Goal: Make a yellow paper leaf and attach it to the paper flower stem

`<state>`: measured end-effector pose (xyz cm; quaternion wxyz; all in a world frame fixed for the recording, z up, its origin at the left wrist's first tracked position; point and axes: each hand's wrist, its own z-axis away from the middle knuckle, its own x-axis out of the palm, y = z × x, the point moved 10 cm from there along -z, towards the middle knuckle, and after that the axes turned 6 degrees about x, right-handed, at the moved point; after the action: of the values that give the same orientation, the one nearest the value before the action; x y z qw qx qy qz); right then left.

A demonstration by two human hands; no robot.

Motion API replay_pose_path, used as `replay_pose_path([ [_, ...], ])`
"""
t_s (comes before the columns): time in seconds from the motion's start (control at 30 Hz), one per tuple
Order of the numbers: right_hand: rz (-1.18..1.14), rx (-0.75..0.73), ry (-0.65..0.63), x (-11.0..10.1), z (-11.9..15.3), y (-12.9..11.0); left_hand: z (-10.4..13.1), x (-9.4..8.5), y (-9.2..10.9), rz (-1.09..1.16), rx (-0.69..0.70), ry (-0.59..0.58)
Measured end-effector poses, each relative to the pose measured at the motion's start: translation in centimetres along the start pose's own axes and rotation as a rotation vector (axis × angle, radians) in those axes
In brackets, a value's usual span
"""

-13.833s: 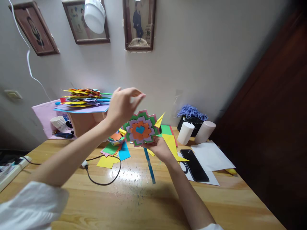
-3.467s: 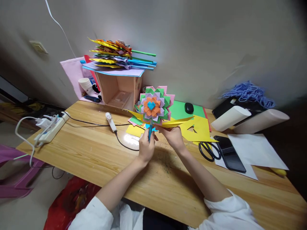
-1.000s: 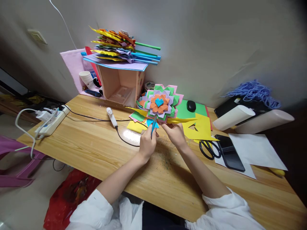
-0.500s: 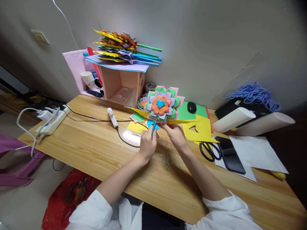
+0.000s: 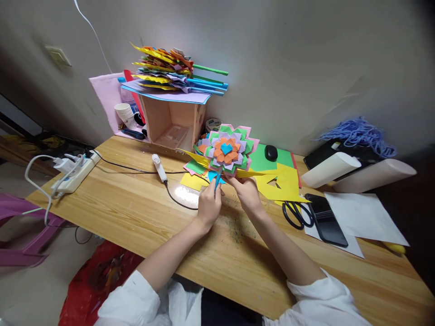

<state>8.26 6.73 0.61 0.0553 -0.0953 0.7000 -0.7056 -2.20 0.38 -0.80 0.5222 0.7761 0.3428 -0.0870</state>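
Observation:
A layered paper flower (image 5: 227, 149) in pink, green, lilac and orange, with a blue heart-like centre, is held up over the middle of the table. Its blue stick (image 5: 218, 179) is in my left hand (image 5: 208, 203), fingers wrapped round it. Just right of the stick, my right hand (image 5: 246, 190) pinches the underside of the flower, by the yellow paper leaf (image 5: 253, 173) that juts out to both sides. The fingertips of my right hand are partly hidden under the flower.
A white glue gun (image 5: 159, 168) lies to the left, its cable crossing the table. Right are black-handled scissors (image 5: 294, 213), a phone (image 5: 326, 220) and yellow paper (image 5: 283, 183). Paper flowers (image 5: 163, 68) are stacked on a box (image 5: 173, 122); a power strip (image 5: 76, 174) sits far left.
The flower has tilted or shifted very slightly down and left. Both hands keep their hold and have barely moved.

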Motion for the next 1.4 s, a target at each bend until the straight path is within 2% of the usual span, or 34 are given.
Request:
replay_pose_path([
  [0.87, 0.018, -0.048, -0.023, 0.5, 0.6, -1.6, 0.0, -0.3, 0.0, -0.008, -0.014, 0.006],
  [1.0, 0.015, -0.036, -0.021, 0.5, 0.6, -1.3, 0.0, -0.3, 0.2, 0.004, -0.007, 0.01],
  [1.27, -0.145, 0.05, -0.025, 0.6, 0.0, 0.2, 0.1, -0.6, 0.2, 0.023, -0.029, 0.035],
  [1.4, -0.112, 0.045, -0.086, 0.6, -0.2, -0.1, 0.0, -0.6, 0.2, 0.006, -0.02, 0.03],
])
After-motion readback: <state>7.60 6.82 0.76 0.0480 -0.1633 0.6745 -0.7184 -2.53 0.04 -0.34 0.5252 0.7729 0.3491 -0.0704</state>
